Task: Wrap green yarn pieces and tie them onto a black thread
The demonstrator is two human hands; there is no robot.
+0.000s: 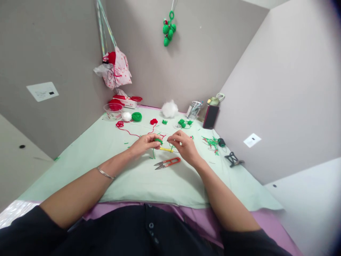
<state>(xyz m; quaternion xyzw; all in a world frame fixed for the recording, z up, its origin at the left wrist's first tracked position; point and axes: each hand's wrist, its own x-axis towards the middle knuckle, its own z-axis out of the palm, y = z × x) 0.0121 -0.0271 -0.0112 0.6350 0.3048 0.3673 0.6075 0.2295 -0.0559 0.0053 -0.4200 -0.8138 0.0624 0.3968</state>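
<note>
My left hand (pixel 146 144) pinches a small green crocheted piece (pixel 158 141) between thumb and fingers. Close beside it, my right hand (pixel 183 145) is closed in a pinch on a thin, pale needle-like tool (pixel 164 142), whose other end reaches the green piece. Green yarn hangs below both hands. Under them on the cloth lies a yellow-handled crochet hook (pixel 166 149), partly covered by the right hand. Nearer to me, orange-handled thread snips (pixel 168 163) rest with their blades pointing left.
Along the back stand a clear tub (pixel 113 113), a green yarn ball (pixel 136 117), white stuffing (pixel 169 109), a cup of tools (pixel 194 110) and a phone (pixel 211 117). Green and red pieces (pixel 211 143) and a black stand (pixel 233 159) lie at right. Walls enclose the table.
</note>
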